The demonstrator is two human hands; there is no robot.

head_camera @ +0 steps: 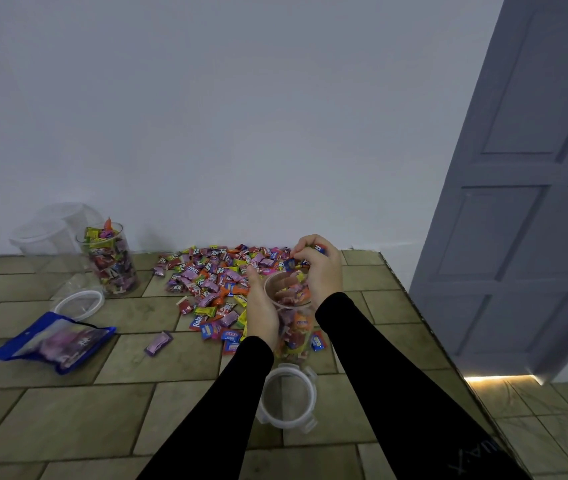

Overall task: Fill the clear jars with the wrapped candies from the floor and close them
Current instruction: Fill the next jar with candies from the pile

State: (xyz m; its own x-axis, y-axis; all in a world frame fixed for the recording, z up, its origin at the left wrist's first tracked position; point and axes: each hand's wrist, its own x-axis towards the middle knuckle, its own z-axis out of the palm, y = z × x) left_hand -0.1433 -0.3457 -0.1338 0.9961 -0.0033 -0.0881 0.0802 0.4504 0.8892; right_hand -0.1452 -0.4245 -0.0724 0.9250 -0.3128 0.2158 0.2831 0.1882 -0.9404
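Note:
A clear jar, partly filled with wrapped candies, stands open on the tiled floor in front of me. My left hand grips its left side. My right hand hovers over the jar's mouth, shut on a few wrapped candies. The candy pile spreads on the floor behind and left of the jar. A clear lid with clips lies between my forearms. A second jar, full to the brim and without a lid, stands at the left.
Another clear lid lies near the full jar. Empty clear containers sit by the white wall. A blue-edged candy bag and one stray purple candy lie at the left. A grey door stands at the right.

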